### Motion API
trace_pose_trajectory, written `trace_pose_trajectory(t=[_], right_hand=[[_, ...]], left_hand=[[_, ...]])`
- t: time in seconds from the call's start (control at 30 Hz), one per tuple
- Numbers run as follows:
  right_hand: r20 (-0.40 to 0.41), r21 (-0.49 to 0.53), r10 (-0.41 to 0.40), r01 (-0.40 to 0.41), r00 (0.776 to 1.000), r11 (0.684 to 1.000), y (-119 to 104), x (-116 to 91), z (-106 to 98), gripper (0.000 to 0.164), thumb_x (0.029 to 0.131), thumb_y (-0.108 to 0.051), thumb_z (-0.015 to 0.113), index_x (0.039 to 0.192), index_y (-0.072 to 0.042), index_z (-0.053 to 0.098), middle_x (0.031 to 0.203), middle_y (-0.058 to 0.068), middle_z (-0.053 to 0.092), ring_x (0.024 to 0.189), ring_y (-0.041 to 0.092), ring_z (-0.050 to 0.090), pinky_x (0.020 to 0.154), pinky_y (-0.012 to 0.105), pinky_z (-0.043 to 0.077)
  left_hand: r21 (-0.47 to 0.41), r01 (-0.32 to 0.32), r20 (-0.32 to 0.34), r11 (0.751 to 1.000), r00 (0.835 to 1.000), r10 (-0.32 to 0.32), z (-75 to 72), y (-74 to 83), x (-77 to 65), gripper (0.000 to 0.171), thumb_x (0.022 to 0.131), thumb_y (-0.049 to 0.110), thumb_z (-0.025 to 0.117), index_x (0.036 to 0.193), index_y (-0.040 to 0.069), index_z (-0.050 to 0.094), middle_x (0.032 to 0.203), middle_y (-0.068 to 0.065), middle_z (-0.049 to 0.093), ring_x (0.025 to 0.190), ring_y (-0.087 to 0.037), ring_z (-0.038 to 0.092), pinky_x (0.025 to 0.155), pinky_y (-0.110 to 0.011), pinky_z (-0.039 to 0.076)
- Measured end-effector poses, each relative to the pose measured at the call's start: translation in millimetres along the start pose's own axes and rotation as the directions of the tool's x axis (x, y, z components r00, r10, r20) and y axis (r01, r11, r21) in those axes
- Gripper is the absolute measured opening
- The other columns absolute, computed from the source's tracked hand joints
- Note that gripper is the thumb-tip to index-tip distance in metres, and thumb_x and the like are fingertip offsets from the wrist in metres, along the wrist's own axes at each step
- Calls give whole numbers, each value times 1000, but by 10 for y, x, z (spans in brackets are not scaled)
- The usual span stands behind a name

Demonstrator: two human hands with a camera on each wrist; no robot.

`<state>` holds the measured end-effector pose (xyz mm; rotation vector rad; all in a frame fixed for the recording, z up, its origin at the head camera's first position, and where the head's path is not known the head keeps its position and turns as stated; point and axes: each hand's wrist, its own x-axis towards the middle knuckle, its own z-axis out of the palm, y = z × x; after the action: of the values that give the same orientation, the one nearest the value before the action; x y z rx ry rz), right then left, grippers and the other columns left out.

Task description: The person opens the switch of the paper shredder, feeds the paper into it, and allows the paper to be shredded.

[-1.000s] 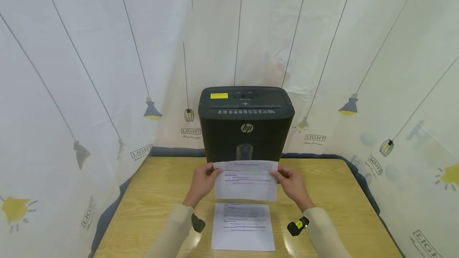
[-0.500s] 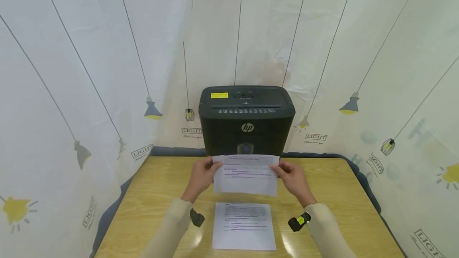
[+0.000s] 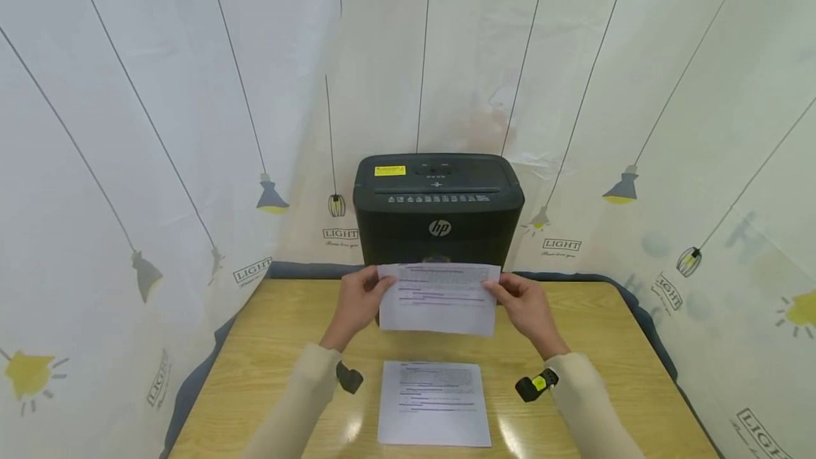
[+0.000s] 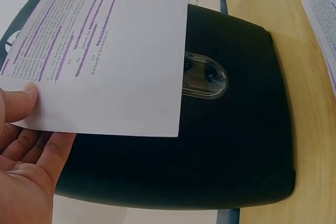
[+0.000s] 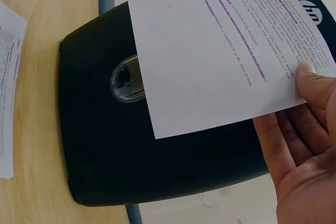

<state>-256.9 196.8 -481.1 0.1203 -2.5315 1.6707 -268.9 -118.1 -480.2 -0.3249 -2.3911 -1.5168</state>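
Observation:
Between my two hands a printed sheet of paper (image 3: 437, 303) with purple-marked lines is held up in front of a black HP paper shredder (image 3: 440, 222). My left hand (image 3: 357, 299) pinches its left edge, thumb on the printed face and fingers behind, as the left wrist view shows on the paper (image 4: 121, 93). At the opposite edge, my right hand (image 3: 525, 303) pinches it the same way. The raised sheet hides the lower front of the shredder; part of its clear window (image 4: 207, 77) shows in the left wrist view.
Nearer to me, more printed paper (image 3: 435, 416) lies flat on the wooden table (image 3: 274, 346). Behind the shredder hangs a pale backdrop (image 3: 472, 55) with printed lamps. A yellow label (image 3: 390, 171) is on the shredder's top, behind the feed slot.
Both hands have raised the sheet and moved it away from me, up the shredder's front, so it now covers most of the window. The paper on the table has stayed put.

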Motion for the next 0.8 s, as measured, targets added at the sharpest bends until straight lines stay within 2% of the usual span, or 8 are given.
trace_pose_trajectory(t=[0.17, 0.33, 0.57, 0.8], right_hand=[[-14, -26, -48, 47, 999, 999, -79, 21, -48, 29, 98, -31, 71, 112, -6, 77, 98, 12, 76, 82, 16, 64, 74, 20, 56], [-32, -56, -55, 53, 998, 997, -179, 57, -90, 31, 97, -35, 72, 108, -8, 77, 95, 10, 74, 82, 17, 62, 75, 25, 57], [-24, -43, -49, 48, 999, 998, -325, 116, -161, 36, 96, -40, 71, 115, -9, 76, 104, 12, 75, 87, 21, 65, 77, 20, 57], [-39, -30, -121, 120, 992, 992, -436, 197, -232, 34, 97, -36, 71, 111, -6, 77, 101, 15, 76, 82, 17, 65, 70, 20, 55]], left_hand=[[-1, -16, 1, 1000, 1000, 16, -28, 65, 37, 22, 97, 19, 73, 79, 8, 66, 73, -6, 66, 65, -16, 53, 56, -23, 42], [-17, -26, 3, 1000, 1000, 26, -67, 138, 91, 20, 97, 20, 72, 81, 9, 68, 73, -5, 66, 64, -15, 53, 55, -22, 42], [-18, -90, 3, 996, 996, 90, -140, 282, 198, 12, 97, 17, 72, 92, 6, 74, 81, -9, 74, 65, -16, 58, 54, -22, 45], [-2, -139, -1, 990, 990, 139, -213, 426, 323, 13, 98, 18, 71, 94, 6, 73, 85, -10, 75, 67, -18, 59, 56, -23, 46]])
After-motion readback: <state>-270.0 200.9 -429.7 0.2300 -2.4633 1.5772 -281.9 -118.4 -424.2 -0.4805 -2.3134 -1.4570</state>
